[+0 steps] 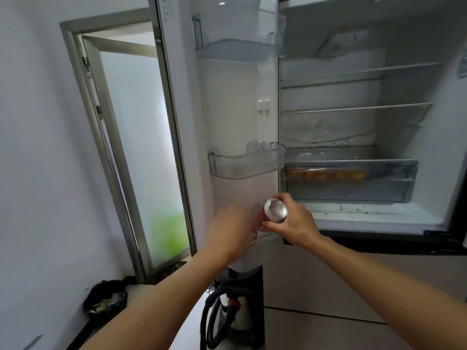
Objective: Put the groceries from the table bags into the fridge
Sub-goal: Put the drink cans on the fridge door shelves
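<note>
No brand to read, sadly. The can (pixel 275 211) only shows its plain silver end to the camera, and the sticker (pixel 463 64) on the right inner wall of the fridge (pixel 333 97) is too blurry to make out.

The right hand (pixel 295 227) is wrapped round the can, thumb underneath and fingers over the top. It holds the can on its side, just in front of the lower part of the open door (pixel 237 102), near the fridge's bottom left corner.

The left hand (pixel 231 227) is right beside it, back to the camera and smeared by motion. I can't tell if it's open or gripping anything.

A clear door bin (pixel 246 161) sits above both hands. Some orange lumps (pixel 328 176) show through the drawer (pixel 351 190) front.
</note>
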Tool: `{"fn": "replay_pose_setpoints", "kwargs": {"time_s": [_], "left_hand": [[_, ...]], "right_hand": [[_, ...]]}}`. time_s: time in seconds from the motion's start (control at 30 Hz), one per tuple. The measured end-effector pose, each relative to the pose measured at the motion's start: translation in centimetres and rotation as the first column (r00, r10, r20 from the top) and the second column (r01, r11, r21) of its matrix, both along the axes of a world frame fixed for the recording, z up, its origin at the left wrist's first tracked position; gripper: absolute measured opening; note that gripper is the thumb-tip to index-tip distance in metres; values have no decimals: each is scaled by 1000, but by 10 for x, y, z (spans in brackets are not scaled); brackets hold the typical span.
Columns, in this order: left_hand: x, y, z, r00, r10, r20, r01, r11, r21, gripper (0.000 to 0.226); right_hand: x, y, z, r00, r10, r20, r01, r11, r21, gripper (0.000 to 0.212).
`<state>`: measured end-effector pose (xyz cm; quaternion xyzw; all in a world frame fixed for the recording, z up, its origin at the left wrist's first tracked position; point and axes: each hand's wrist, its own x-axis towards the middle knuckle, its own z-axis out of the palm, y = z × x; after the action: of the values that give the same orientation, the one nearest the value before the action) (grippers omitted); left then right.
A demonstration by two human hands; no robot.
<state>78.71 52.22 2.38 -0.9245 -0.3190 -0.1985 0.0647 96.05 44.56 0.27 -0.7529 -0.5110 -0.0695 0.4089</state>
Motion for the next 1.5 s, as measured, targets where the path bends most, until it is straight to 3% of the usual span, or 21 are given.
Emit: {"fn": "replay_pose_setpoints", "kwargs": {"time_s": [0.3,0.4,0.67,0.83,0.97,1.13,1.33,1.5], "left_hand": [[-2,19,-17,996,-87,-38,84,994,-67,52],[-7,24,-20,987,-156,24,158,982,-104,51],[-22,23,-47,943,-244,225,266,961,-75,52],[-56,3,-60,958,-226,177,238,970,-50,61],[-97,-14,-66,987,-112,118,109,994,32,39],[-167,-51,-97,976,211,48,-202,969,-143,30],[-287,-134,-136,859,494,-138,-513,827,-229,32],[-408,-201,-137,693,704,-157,-720,660,-216,26]], "right_hand": [[-7,11,-16,993,-35,-112,31,999,-36,87],[-9,11,-19,992,-39,-117,30,997,-77,91],[-22,0,-29,998,-50,50,58,978,-198,54],[-32,-6,-29,981,-115,155,140,977,-161,51],[-57,-18,-27,945,-41,323,50,999,-18,47],[-112,-32,-32,904,218,368,-216,975,-48,26],[-212,-45,-77,821,526,223,-478,846,-235,20],[-340,-66,-100,632,744,219,-691,668,-277,20]]}}
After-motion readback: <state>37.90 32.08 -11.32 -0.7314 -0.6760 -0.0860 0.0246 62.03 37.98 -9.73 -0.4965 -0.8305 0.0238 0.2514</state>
